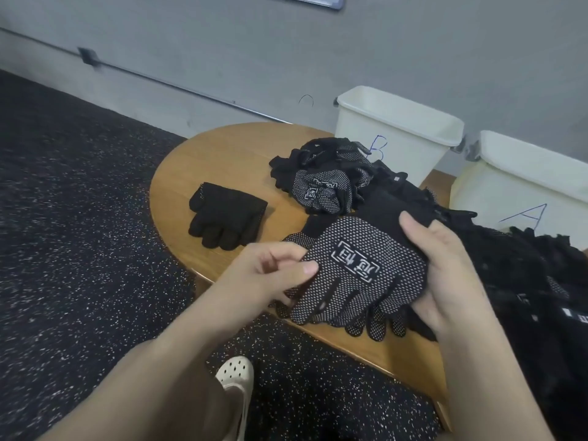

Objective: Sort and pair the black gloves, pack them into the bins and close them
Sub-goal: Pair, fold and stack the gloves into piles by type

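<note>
grey wall, speckled dark floor, wooden table

Your left hand pinches the near-left edge of a dotted glove; your right hand grips its right side, thumb on top. The glove lies dotted palm up, white printed mark showing, over the near edge of the round wooden table. At 10 o'clock from it lies a plain folded pair. At 12 o'clock sits a glove heap. Bin B stands beyond at 1 o'clock, bin A at 2 o'clock, both open.
</note>
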A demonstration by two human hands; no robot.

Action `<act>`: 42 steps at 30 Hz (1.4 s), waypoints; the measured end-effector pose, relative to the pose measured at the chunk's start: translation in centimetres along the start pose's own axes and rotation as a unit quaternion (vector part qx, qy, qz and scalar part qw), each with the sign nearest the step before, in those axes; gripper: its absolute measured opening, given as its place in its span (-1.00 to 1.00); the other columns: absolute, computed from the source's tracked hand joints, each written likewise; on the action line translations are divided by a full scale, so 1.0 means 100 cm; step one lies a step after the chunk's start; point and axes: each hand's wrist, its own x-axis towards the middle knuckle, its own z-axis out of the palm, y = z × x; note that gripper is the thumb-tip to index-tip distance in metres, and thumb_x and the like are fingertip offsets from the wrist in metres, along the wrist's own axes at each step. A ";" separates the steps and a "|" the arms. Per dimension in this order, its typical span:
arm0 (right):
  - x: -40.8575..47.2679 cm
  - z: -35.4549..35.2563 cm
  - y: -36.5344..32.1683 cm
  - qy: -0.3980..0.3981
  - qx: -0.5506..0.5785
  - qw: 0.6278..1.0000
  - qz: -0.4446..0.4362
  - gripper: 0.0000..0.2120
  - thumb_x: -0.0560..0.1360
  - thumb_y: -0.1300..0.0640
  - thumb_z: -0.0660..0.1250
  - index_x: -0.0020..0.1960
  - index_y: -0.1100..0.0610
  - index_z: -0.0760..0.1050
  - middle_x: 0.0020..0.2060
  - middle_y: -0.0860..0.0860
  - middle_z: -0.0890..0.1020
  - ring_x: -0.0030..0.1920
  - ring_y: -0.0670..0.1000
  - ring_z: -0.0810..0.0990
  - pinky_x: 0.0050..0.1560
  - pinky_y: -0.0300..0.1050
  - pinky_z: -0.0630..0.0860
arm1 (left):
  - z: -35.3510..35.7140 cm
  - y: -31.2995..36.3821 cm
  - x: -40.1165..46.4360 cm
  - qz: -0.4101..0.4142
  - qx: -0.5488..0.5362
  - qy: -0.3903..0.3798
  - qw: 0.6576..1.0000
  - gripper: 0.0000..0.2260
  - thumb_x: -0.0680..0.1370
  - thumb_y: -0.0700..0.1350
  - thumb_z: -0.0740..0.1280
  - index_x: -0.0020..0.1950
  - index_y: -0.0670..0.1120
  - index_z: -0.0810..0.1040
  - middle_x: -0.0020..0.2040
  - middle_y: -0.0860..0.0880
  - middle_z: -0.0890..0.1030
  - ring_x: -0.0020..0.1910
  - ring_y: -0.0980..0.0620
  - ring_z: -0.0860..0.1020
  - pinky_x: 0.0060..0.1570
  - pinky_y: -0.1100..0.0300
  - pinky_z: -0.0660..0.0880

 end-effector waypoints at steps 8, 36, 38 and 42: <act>0.024 0.042 0.016 -0.042 0.008 0.997 0.067 -0.86 0.49 0.11 0.42 -0.02 0.09 0.74 0.06 0.18 0.74 0.05 0.16 0.74 -0.09 -0.05 0.68 | -0.041 -0.005 -0.009 -0.022 -0.053 0.014 0.998 -0.74 0.65 -0.09 0.38 0.15 -0.29 0.63 0.10 -0.32 0.67 0.00 -0.22 0.69 -0.08 -0.01 0.66; 0.082 0.033 0.068 -0.029 -0.270 0.960 -0.073 -0.87 0.64 0.05 0.35 0.06 -0.03 0.69 -0.01 -0.12 0.76 0.05 -0.08 0.72 0.19 0.11 0.63 | -0.053 -0.020 0.004 -0.123 0.046 0.159 0.979 -0.83 0.61 -0.10 0.42 -0.17 -0.05 0.68 -0.12 -0.07 0.74 -0.16 0.02 0.70 -0.31 0.25 0.57; 0.090 0.029 0.069 -0.038 -0.316 0.944 -0.089 -0.84 0.64 0.06 0.36 0.07 0.10 0.68 -0.01 -0.03 0.76 0.04 0.01 0.72 0.17 0.16 0.63 | -0.053 -0.021 0.005 -0.118 0.085 0.171 0.975 -0.84 0.61 -0.11 0.42 -0.15 -0.08 0.68 -0.15 -0.05 0.74 -0.19 0.06 0.70 -0.35 0.29 0.55; 0.102 0.020 0.072 -0.050 -0.373 0.922 -0.097 -0.59 0.61 0.01 0.38 0.06 0.41 0.52 0.00 0.36 0.63 0.05 0.43 0.58 0.08 0.37 0.56 | -0.051 -0.023 0.007 -0.109 0.135 0.180 0.968 -0.91 0.62 -0.16 0.42 -0.07 -0.10 0.68 -0.17 -0.04 0.75 -0.25 0.06 0.72 -0.37 0.27 0.59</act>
